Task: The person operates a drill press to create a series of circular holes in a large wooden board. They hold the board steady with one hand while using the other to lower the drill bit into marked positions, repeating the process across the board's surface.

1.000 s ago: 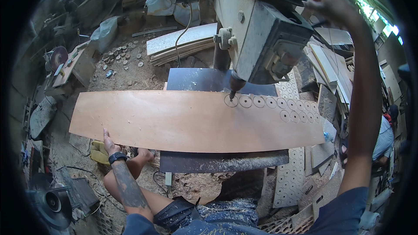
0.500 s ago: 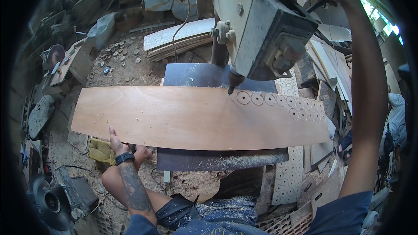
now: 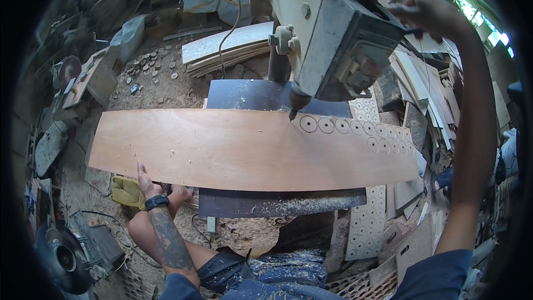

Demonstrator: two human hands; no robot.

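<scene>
At lower left of the frame, the left hand [image 3: 145, 179] lies open, fingers flat on the near edge of the plywood sheet [image 3: 222, 147], which spans the dark drill-press surface [image 3: 250, 95] across mid-frame. At centre, the cutter bit [image 3: 292, 112] hangs just above the sheet, beside a row of cut circles [image 3: 355, 129]. At upper right, the right hand [image 3: 422, 14] is closed around the feed lever. Judged step: positioning for another cut; next calls for steadying the sheet and lowering the lever.

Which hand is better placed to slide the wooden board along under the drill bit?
Left. The left hand already rests on the near edge of the wooden board, so it could probably push it. The right hand is raised at the lever beside the drill press, away from the board.
</scene>
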